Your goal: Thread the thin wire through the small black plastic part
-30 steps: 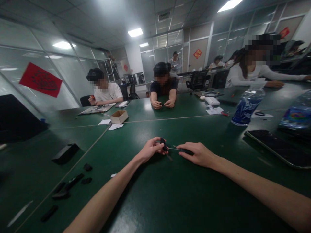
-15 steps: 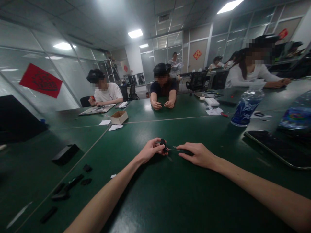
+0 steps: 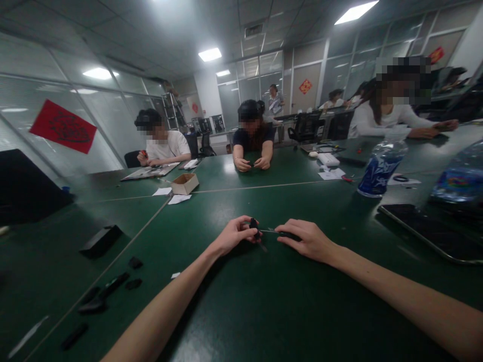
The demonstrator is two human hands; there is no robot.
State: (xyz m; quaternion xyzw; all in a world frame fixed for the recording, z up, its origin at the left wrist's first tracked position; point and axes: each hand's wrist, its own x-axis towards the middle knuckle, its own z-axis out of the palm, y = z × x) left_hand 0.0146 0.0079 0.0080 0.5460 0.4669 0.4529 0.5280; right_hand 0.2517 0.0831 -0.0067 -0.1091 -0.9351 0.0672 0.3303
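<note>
Glass partitions [image 3: 109,110] stand left; ceiling lights [image 3: 210,54] glow.

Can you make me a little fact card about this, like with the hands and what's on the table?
Left hand: pinching a small black part
Right hand: holding a thin-shafted screwdriver
Screwdriver tip: toward the black part; contact too small to tell
Table: green
On the left: loose black pieces, black box
On the right: phone, blue-labelled bottle
Farther off: open cardboard box
Across the table: person in dark top
</note>
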